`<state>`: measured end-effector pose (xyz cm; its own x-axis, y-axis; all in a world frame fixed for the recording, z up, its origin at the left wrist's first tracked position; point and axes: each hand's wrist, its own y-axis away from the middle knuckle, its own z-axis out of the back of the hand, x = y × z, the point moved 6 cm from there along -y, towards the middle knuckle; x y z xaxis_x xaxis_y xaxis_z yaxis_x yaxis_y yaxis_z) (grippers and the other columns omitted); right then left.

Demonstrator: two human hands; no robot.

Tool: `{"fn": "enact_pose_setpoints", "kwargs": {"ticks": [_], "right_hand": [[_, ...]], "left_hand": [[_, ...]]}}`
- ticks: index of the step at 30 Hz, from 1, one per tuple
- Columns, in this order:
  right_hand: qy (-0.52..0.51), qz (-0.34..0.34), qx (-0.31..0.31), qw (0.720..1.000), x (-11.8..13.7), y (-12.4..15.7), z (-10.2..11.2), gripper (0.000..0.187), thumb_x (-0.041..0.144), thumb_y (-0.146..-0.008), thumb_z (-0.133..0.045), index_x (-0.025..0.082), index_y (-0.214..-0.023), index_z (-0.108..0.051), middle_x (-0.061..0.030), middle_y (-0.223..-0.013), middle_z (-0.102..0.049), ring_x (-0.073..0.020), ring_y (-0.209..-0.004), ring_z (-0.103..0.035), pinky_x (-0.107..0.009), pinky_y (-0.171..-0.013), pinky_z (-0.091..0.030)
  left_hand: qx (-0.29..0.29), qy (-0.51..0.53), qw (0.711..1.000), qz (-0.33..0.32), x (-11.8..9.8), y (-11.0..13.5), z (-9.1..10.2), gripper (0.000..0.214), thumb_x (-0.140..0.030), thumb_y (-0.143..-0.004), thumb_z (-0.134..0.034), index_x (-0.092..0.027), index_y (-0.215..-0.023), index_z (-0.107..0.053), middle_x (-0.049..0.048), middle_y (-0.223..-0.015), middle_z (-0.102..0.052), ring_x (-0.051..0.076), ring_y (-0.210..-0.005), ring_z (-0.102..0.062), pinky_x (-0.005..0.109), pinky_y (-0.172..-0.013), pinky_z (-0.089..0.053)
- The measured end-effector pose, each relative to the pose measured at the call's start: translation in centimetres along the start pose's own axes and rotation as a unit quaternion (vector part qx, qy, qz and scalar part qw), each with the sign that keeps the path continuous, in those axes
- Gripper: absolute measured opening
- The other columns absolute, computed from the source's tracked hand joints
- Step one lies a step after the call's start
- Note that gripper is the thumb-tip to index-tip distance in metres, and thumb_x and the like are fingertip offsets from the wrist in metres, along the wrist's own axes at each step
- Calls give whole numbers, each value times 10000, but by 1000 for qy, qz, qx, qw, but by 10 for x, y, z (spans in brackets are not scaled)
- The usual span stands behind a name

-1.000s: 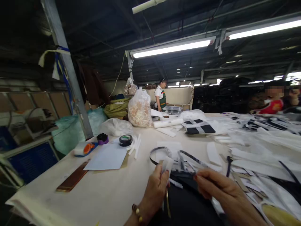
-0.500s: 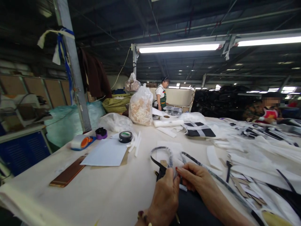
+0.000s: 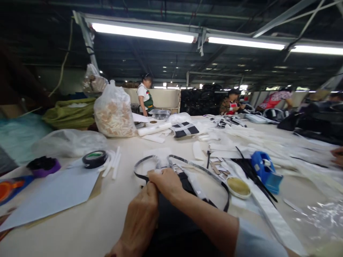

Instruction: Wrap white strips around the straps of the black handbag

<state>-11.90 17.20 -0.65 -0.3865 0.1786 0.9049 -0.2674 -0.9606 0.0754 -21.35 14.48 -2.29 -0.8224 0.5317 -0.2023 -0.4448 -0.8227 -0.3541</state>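
A black bag (image 3: 174, 228) lies at the table's near edge, partly hidden under my forearms. Its long thin black strap (image 3: 187, 160), partly wrapped in clear film, loops out on both sides of my hands. My left hand (image 3: 142, 210) is closed at the bag's top, around the strap's left loop end. Right beside it, touching it, my right hand (image 3: 166, 182) has its fingers bent down over the same spot, closed on the strap. The fingertips and the exact piece between them are hidden.
To the left lie a black tape roll (image 3: 94, 159), pale blue sheet (image 3: 64, 192) and white strips (image 3: 115, 163). On the right are a blue tape dispenser (image 3: 265, 171), a round dish (image 3: 238, 187) and scraps. A clear sack (image 3: 115, 110) stands behind; co-workers are farther back.
My view has swung right, bringing the tape dispenser and round dish into sight. My right hand has gone from a pinch beside the left hand to bending over the strap against it.
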Motion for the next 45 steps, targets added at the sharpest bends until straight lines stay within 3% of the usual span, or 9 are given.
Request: {"fn": "enact_pose_setpoints", "kwargs": {"ticks": [3, 7, 10, 24, 27, 33, 37, 41, 45], "right_hand": [[-25, -31, -12, 999, -1, 1, 3, 327, 398, -600, -615, 230, -459, -372, -31, -547, -467, -246, -708, -517, -368, -669, -362], [-141, -12, 97, 985, -1, 11, 1, 363, 492, -662, -608, 204, -515, -444, 42, -449, -423, -120, -464, -438, -254, -475, -334], [-206, -4, 147, 967, -3, 18, 3, 213, 311, -728, -565, 175, -580, -495, 42, -504, -508, -75, -421, -430, -207, -437, -319], [-245, 32, 108, 963, -11, 10, 5, 198, 250, -629, -626, 181, -762, -496, 68, -472, -535, -92, -388, -456, -203, -395, -328], [-215, 73, 149, 962, -11, 7, 6, 240, 398, -669, -613, 167, -657, -549, 51, -456, -502, -89, -409, -436, -213, -420, -308], [-337, 125, 242, 901, -6, 2, -2, 253, 393, -645, -697, 156, -614, -615, 47, -544, -470, -78, -522, -362, -221, -511, -263], [-380, 109, 238, 887, -8, -2, -13, 223, 362, -630, -721, 153, -624, -644, 29, -574, -495, -89, -556, -377, -235, -556, -282], [-374, 95, 220, 896, -11, -4, -20, 181, 345, -645, -706, 170, -668, -669, 21, -603, -535, -97, -569, -411, -241, -580, -305], [-354, 72, 204, 910, -16, -1, -15, 153, 314, -686, -663, 187, -770, -669, 17, -664, -570, -107, -614, -467, -234, -590, -332]], "left_hand": [[-37, -3, 999, -14, 6, -1, 2, 265, -72, -823, -247, -141, -944, -473, 86, -777, -596, 237, -703, -628, 299, -562, -435], [-79, 109, 991, 13, 19, -3, 5, 223, -276, -878, -257, -214, -840, -468, 15, -689, -571, 194, -558, -615, 261, -454, -390], [-73, 209, 973, 60, 25, -4, 6, 210, -367, -866, -299, -248, -791, -454, -21, -623, -559, 176, -502, -589, 250, -447, -380], [-79, 405, 897, 161, 23, 2, 8, 267, -477, -818, -427, -224, -750, -478, -35, -573, -526, 150, -535, -517, 247, -516, -373], [-55, 508, 840, 183, 21, -1, 3, 356, -540, -769, -505, -187, -730, -484, -54, -533, -454, 93, -449, -425, 210, -436, -337], [25, 746, 645, 165, 12, -9, -6, 378, -512, -735, -590, -152, -759, -477, -52, -468, -480, 36, -309, -320, 159, -313, -240], [37, 823, 551, 133, 11, -13, 0, 333, -442, -729, -633, -144, -739, -485, -49, -501, -492, 16, -307, -308, 139, -304, -234], [74, 854, 499, 129, 12, -13, -2, 329, -434, -736, -634, -139, -793, -501, -45, -537, -502, 12, -333, -334, 128, -316, -243], [62, 845, 514, 134, 13, -11, 1, 299, -410, -759, -607, -138, -777, -482, -33, -550, -513, 23, -351, -357, 135, -329, -260]]}}
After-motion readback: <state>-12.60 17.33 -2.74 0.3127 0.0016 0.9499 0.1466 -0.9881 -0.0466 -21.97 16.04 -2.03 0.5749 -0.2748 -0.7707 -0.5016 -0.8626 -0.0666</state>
